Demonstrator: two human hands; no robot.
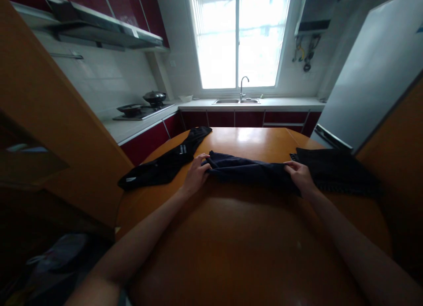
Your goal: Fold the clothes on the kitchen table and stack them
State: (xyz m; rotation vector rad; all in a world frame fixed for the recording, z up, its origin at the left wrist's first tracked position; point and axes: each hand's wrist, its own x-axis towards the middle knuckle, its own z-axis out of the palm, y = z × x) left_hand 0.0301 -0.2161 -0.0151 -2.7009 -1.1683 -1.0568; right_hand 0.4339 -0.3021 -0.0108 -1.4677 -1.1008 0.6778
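Note:
A dark navy garment [246,168], folded into a long strip, lies across the middle of the wooden table [231,235]. Its left end is pinched by my left hand [197,173], with the fingers curled over the cloth. At the opposite end my right hand [300,176] grips the fabric between thumb and fingers. Just left of my left hand, a black garment [165,165] with small pale marks is spread slantwise. Beyond my right hand rests a black folded pile of cloth [337,169]. The kind of garment I hold cannot be made out.
Past the table runs a white counter with a sink [236,101] and tap [243,86] under the window. A stove [143,112] with a lidded pot [154,97] and a pan [130,109] stands at left. The fridge [373,72] is at right. Wooden door edges flank the table.

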